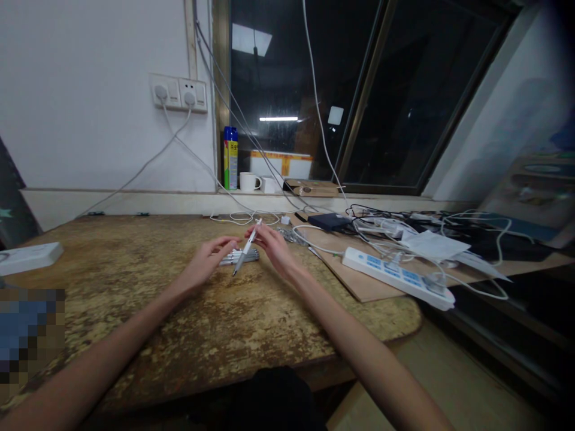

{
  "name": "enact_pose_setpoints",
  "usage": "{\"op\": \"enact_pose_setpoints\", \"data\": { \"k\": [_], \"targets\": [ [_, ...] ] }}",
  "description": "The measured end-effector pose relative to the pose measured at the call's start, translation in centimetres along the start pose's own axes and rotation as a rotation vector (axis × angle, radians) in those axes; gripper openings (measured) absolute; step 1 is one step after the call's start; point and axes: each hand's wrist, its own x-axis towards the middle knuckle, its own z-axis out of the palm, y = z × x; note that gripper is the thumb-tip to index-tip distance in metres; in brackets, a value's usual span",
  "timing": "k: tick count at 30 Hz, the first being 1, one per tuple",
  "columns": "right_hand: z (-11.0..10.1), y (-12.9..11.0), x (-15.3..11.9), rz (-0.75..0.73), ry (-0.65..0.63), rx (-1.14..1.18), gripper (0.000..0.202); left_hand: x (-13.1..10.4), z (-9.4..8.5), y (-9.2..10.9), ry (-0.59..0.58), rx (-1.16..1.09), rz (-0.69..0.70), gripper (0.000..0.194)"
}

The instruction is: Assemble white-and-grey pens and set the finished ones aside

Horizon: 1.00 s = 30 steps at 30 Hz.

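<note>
Toward the far edge of the worn, mottled brown worktop (pixel 135 287), the right hand (pixel 274 246) pinches a slim white pen (pixel 246 247) tilted tip-down, while the left hand (pixel 207 258) reaches in beside it with fingers loosely curled, touching a small bundle of silvery-white pens (pixel 240 257) lying flat beneath. One pen is up and in hand; the rest lie together on the worktop, so the handling looks early. A white power strip (pixel 395 277) rests on a plywood sheet toward the right edge.

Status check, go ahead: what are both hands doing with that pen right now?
Right hand pinching white pen, tip tilted down. Left hand fingers at pen, over pile of pens on worn table. Nothing between the hands.
</note>
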Motion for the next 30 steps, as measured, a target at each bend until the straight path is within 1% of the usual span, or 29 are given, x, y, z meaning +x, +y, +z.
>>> {"op": "enact_pose_setpoints", "data": {
  "k": [2, 4, 5, 7, 8, 12, 14, 18, 21, 30],
  "targets": [
    [-0.2, -0.4, 0.1, 0.069, 0.070, 0.159, 0.022, -0.1, -0.4, -0.4, 0.102, 0.143, 0.028, 0.042],
    [-0.4, -0.9, 0.3, 0.092, 0.114, 0.267, 0.017, -0.2, -0.8, -0.8, 0.152, 0.258, 0.051, 0.041],
    [-0.5, -1.2, 0.3, 0.085, 0.127, 0.309, 0.014, -0.2, -0.9, -1.0, 0.159, 0.297, 0.065, 0.041],
    [-0.8, -1.6, 0.5, 0.065, 0.147, 0.359, 0.011, -0.2, -1.2, -1.4, 0.155, 0.344, 0.094, 0.040],
    [-1.0, -1.7, 0.6, 0.059, 0.158, 0.361, 0.012, -0.2, -1.3, -1.6, 0.153, 0.358, 0.104, 0.039],
    [-1.8, -1.8, 0.9, 0.047, 0.192, 0.286, 0.037, -0.1, -1.5, -2.2, 0.151, 0.388, 0.108, 0.039],
    [-2.0, -1.8, 0.9, 0.030, 0.185, 0.271, 0.041, -0.1, -1.6, -2.4, 0.153, 0.393, 0.100, 0.040],
    [-2.1, -2.0, 0.8, -0.002, 0.160, 0.268, 0.037, -0.1, -1.7, -2.7, 0.145, 0.387, 0.093, 0.041],
    [-2.1, -2.2, 0.7, -0.023, 0.174, 0.272, 0.037, -0.1, -1.7, -2.8, 0.146, 0.383, 0.083, 0.041],
    [-2.6, -2.8, 0.7, -0.024, 0.178, 0.449, 0.030, -0.1, -1.8, -2.8, 0.145, 0.392, 0.068, 0.042]
  ]
}}
